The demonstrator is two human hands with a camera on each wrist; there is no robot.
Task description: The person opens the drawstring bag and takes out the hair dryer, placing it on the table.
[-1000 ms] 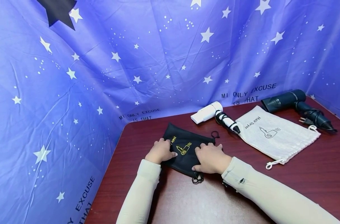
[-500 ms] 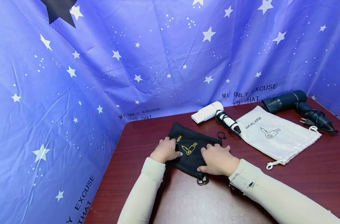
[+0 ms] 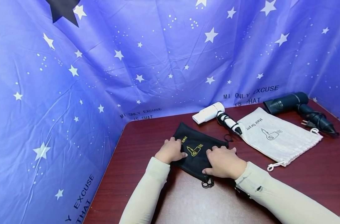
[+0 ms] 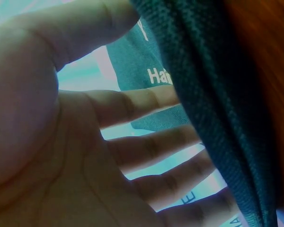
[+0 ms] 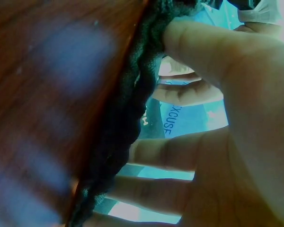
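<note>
A black drawstring bag (image 3: 194, 163) with yellow "Hair" lettering and a hair dryer picture lies flat on the table in the head view. My left hand (image 3: 170, 150) rests on its left end, fingers spread and fairly straight. On the drawstring end sits my right hand (image 3: 224, 161), also with extended fingers and the thumb on the cloth. In the left wrist view, the bag's edge (image 4: 213, 104) crosses in front of the fingertips and hides them. The gathered mouth (image 5: 128, 113) shows beside the fingers in the right wrist view.
A white hair dryer (image 3: 207, 113) with its cord wound round the handle lies at the back. To its right are a white drawstring bag (image 3: 282, 140) and a black hair dryer (image 3: 287, 102). A blue starry curtain (image 3: 158, 46) borders the table (image 3: 130, 186).
Both hands have slid the black bag a little to the right along the table. The dryers and the white bag have stayed put; the head view has shifted slightly.
</note>
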